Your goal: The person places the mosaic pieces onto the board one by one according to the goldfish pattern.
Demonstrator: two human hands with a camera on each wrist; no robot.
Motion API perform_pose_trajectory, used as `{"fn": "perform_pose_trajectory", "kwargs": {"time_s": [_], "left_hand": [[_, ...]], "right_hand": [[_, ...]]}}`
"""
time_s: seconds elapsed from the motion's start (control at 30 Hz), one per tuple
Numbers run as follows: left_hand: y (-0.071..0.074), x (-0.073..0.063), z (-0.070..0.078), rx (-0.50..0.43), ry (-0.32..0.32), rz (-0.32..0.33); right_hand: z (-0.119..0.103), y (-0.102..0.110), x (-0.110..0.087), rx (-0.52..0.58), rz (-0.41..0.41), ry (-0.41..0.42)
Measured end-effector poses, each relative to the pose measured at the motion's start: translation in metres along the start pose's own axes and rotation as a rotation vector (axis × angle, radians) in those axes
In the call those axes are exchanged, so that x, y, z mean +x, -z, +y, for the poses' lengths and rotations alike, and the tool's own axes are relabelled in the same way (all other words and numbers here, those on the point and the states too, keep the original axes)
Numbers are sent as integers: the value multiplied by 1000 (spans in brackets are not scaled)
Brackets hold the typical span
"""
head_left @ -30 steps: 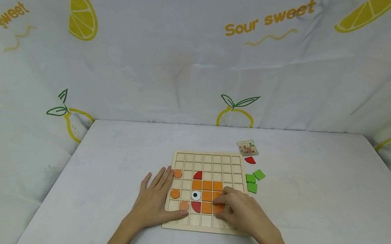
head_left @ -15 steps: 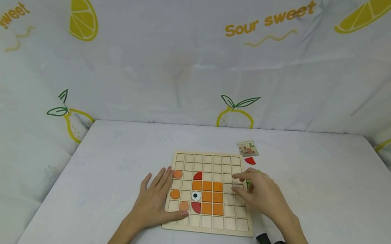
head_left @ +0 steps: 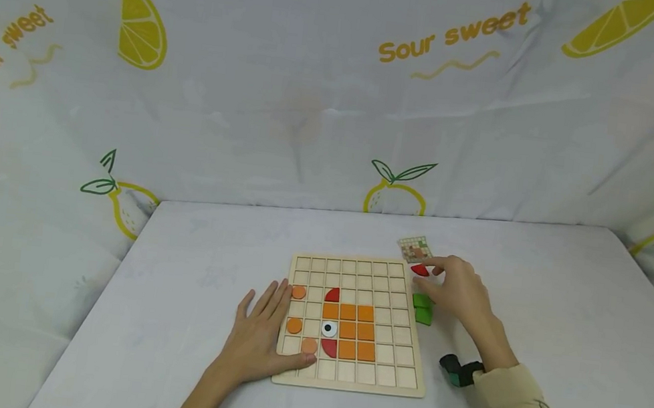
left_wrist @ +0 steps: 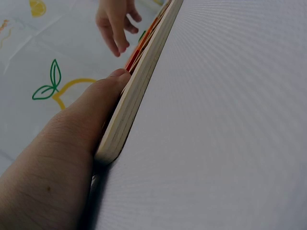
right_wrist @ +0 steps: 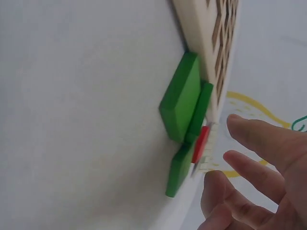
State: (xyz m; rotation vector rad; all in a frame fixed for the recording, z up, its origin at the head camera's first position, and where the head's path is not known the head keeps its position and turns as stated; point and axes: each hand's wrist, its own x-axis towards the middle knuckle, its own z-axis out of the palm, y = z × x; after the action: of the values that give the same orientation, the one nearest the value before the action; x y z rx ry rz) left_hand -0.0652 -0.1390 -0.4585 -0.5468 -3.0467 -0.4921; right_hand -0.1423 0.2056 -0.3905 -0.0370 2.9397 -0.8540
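Note:
My left hand point(head_left: 260, 338) lies with fingers spread along the left edge of a wooden grid board point(head_left: 344, 375), its thumb resting on the board's lower left corner. My right hand point(head_left: 462, 293) hovers beyond the board's right edge. Its fingers are bent but apart, with nothing between them, close to a red quarter-circle piece point(head_left: 419, 270) on the table. Below that hand lie green square tiles point(head_left: 423, 316); the right wrist view has three, one green tile point(right_wrist: 184, 98) nearest the board, while the hand hides one in the head view.
On the board sit several orange square tiles point(head_left: 347, 329), an eye disc point(head_left: 329, 329), orange discs point(head_left: 294, 325) and red quarter-circles point(head_left: 332, 295). A small picture card point(head_left: 415, 248) lies past the board's upper right corner. A white cloth point(head_left: 206, 251) covers the table.
My right hand has left the orange tiles and moved right and away, past the green tiles to beside the red quarter-circle. My left hand stays in place.

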Motion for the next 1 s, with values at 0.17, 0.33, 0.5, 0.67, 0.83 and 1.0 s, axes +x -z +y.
{"fn": "perform_pose_trajectory", "kwargs": {"time_s": [0.17,0.33,0.5,0.67,0.83,1.0], "left_hand": [[-1,1,0,-9,1,7],[-3,1,-2,-2,-2,0],[-4,1,-3,16,-5,3],[-4,1,-3,20,-3,1],[-3,0,-2,23,1,3],[-3,0,-2,35,-4,9]], "right_hand": [[3,-2,12,16,-27,-50],[6,-7,18,-9,-17,-74],[5,-10,20,-28,-14,-76],[4,-9,20,-32,-35,-50],[5,-7,17,-30,-53,-5],[4,-3,13,-43,-65,27]]}}
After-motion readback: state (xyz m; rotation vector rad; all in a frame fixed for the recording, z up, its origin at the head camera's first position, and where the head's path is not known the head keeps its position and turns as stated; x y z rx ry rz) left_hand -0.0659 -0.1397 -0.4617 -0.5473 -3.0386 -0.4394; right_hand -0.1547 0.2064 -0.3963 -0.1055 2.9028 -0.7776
